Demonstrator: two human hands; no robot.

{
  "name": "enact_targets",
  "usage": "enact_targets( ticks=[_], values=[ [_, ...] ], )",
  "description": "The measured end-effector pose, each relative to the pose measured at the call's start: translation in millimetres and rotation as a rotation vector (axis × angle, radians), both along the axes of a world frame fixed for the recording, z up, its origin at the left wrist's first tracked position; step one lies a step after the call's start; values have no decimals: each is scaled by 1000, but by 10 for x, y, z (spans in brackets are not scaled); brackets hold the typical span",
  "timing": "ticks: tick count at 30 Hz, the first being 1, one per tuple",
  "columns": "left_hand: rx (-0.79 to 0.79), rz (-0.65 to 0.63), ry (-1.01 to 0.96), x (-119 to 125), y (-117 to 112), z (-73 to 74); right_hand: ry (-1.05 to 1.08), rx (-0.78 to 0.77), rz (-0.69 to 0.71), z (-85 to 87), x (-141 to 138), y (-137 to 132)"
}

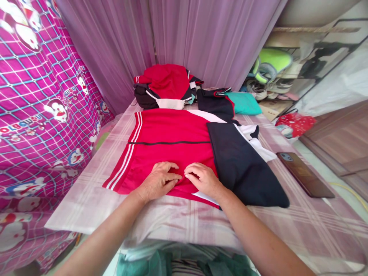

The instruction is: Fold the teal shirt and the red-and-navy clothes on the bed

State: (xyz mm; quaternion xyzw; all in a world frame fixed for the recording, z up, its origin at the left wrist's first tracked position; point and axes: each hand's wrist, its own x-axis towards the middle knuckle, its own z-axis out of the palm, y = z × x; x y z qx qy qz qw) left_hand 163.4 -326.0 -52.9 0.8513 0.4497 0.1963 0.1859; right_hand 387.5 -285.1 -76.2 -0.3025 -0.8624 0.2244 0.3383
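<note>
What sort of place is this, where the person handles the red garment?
Probably a room in a home: a purple curtain hangs behind the cloth-covered surface, cartoon-print fabric hangs at the left, and shoes sit at the right.

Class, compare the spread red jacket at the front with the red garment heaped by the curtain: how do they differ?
The spread jacket lies mostly flat, while the heaped garment is bunched up.
The left hand and right hand touch the spread jacket; neither touches the heaped garment.
The spread jacket lies nearer the person; the heaped garment sits farther back.
Both show red fabric with white stripes.
</note>
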Motion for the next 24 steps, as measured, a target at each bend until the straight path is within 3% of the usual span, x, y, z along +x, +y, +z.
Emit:
enact_targets(
  ticks=[10, 18, 24],
  values=[
    [46, 98, -116, -71, -7, 8, -6, -1, 16, 45, 10, -21],
    [12, 13, -64, -148, -58, 56, -102, 139, 59, 74, 48, -85],
    [8, 0, -69, -223, -72, 50, -126, 118, 70, 40, 95, -76]
  ],
)
